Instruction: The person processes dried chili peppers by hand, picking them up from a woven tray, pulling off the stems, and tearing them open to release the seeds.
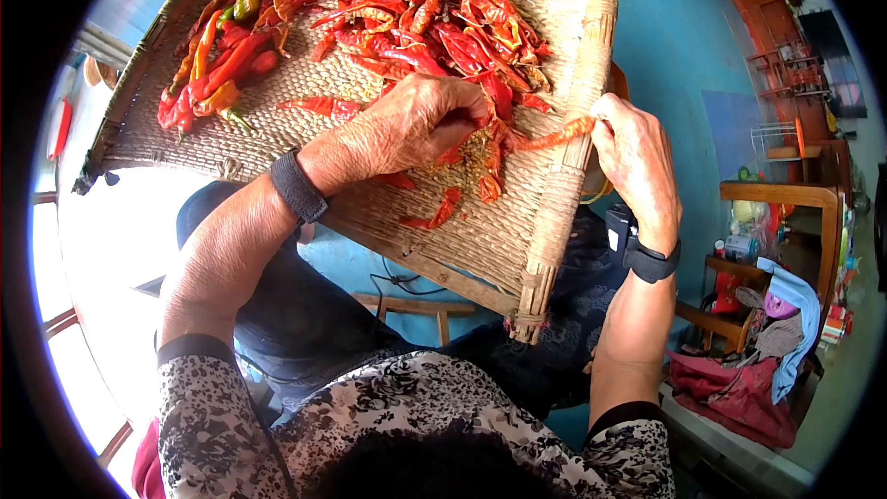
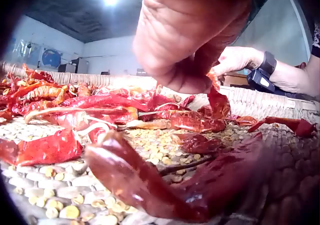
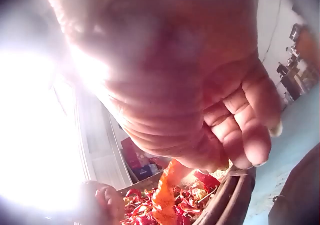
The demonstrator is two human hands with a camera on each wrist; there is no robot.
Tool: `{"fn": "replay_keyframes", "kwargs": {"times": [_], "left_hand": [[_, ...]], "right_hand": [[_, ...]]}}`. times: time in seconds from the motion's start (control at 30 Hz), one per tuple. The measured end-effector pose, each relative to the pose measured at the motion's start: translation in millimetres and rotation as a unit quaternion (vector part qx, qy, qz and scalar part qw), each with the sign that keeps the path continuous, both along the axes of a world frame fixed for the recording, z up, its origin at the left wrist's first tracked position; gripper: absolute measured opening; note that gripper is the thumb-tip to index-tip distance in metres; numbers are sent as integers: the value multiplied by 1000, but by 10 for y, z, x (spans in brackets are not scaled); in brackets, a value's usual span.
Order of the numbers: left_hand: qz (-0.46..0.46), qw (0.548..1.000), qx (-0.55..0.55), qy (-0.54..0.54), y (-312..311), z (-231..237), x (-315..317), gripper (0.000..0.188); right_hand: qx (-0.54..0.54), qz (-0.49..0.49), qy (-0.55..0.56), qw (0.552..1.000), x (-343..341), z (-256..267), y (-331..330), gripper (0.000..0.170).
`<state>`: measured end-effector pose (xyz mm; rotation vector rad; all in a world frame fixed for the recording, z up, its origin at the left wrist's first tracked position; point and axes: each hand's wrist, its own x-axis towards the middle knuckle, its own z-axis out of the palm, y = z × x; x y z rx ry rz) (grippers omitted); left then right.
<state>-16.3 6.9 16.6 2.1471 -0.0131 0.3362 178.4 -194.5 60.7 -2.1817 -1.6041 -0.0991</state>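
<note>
A long orange-red dried chili pepper point(image 1: 559, 136) stretches from my right hand point(image 1: 637, 162) toward my left hand point(image 1: 416, 125). Thumb and curled fingers of the right hand pinch its end, just over the rim of the woven basket tray point(image 1: 462, 245). My left hand, over the tray, has its fingertips curled together on a red chili piece point(image 2: 218, 103); its far end is hidden by the fingers. In the right wrist view the orange chili point(image 3: 165, 195) hangs below the right thumb. Pale seeds point(image 2: 157, 152) and torn red pieces lie on the weave beneath.
A heap of dried red chilies point(image 1: 416, 18) covers the tray's far part. Plumper, glossier peppers point(image 1: 231, 60) lie at its left. The tray slants across the person's lap, its bound corner point(image 1: 528, 314) toward the body. Clothes lie on a wooden chair point(image 1: 739, 314) at right.
</note>
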Motion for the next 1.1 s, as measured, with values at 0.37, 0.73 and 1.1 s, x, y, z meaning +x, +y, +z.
{"fn": "replay_keyframes", "kwargs": {"times": [0.37, 0.73, 1.1], "left_hand": [[-12, 999, 28, -35, 19, -61, -20, 7], [21, 999, -11, 24, 42, 36, -24, 12], [-12, 979, -197, 55, 32, -36, 19, 11]], "right_hand": [[14, -55, 66, 996, -3, 100, 16, 23], [-103, -164, 5, 981, 479, 37, -466, 22], [47, 39, 138, 989, -123, 1, 53, 22]]}}
